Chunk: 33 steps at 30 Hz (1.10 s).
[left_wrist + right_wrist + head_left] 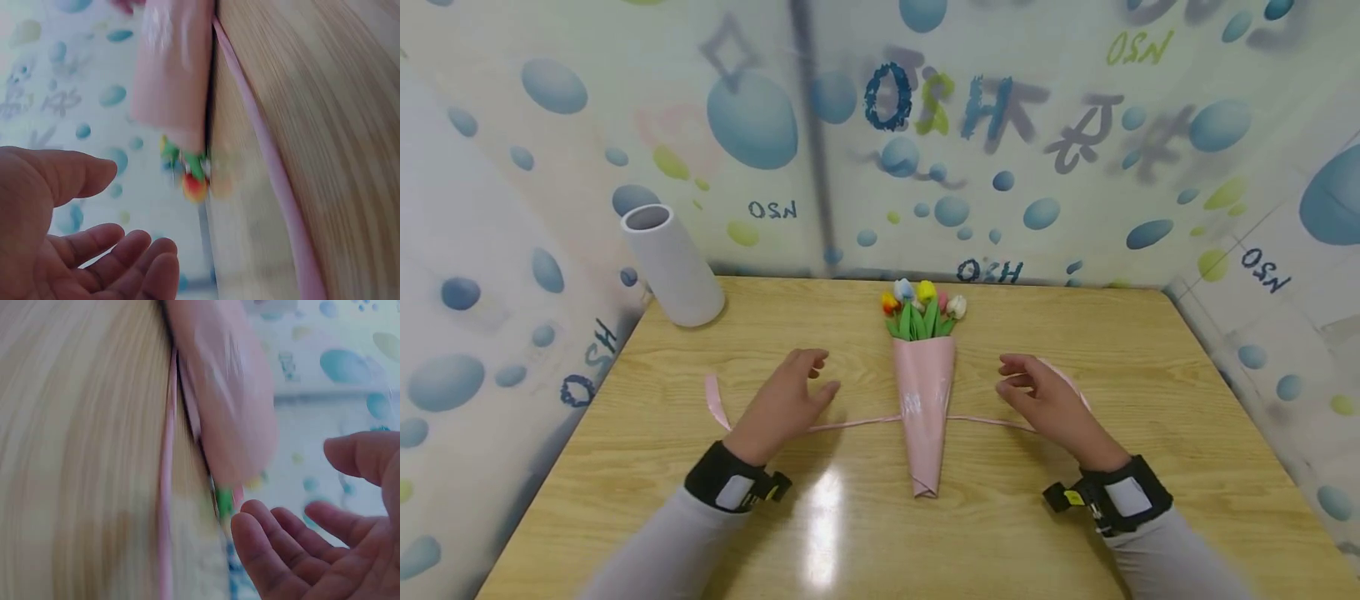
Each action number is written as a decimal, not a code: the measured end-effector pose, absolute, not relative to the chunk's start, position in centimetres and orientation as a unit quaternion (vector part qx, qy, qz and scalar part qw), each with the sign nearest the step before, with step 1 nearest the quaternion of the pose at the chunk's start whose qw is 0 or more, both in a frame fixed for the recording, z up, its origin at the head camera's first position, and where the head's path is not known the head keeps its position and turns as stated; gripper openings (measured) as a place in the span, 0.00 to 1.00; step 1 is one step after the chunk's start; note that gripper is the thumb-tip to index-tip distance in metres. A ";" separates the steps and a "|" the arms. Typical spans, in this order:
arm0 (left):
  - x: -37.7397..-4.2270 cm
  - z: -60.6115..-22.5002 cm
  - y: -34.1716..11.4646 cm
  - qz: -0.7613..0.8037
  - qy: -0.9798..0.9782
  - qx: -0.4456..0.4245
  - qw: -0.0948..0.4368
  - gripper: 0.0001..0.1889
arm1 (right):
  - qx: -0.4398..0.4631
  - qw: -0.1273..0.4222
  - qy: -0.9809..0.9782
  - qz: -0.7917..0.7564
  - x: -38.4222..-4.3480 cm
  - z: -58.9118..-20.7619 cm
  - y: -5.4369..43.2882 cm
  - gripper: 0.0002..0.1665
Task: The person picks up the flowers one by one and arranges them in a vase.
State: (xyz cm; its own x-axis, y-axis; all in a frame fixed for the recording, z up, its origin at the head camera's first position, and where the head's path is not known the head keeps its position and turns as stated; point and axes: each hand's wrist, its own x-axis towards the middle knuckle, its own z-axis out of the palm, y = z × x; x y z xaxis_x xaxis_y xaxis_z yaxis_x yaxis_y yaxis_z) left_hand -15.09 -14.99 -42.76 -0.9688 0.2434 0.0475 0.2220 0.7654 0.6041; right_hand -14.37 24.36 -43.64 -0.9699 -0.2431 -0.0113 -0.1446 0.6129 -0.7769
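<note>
A bouquet of tulips (917, 312) wrapped in a pink paper cone (923, 392) lies on the table, blossoms toward the wall. A thin pink ribbon (857, 422) passes beneath the cone and runs out to both sides; its left end curls up beyond the left wrist. My left hand (786, 404) hovers left of the bouquet over the ribbon, fingers loosely bent with nothing between them. On the other side my right hand (1048, 404) is held over the ribbon's right part, fingers relaxed and holding nothing. Both wrist views show thumb and fingers apart, beside the wrapped cone (175, 69).
A white cylindrical vase (673, 267) stands at the table's back left corner. The wooden table (1165, 358) ends against a wall (1045, 167) hung with bubble-patterned sheeting, which also closes off both sides.
</note>
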 end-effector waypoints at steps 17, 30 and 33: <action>-15.5 -44.5 -5.9 0.474 0.861 0.113 0.149 0.36 | -0.054 0.223 0.744 -0.628 -16.4 -45.4 18.9 0.38; -14.9 -45.2 -5.2 0.513 0.839 0.091 0.156 0.35 | -0.036 0.307 0.651 -0.693 -16.0 -46.3 17.9 0.36; -14.8 -45.3 -5.1 0.524 0.833 0.091 0.154 0.33 | -0.019 0.318 0.632 -0.706 -15.9 -46.3 17.7 0.36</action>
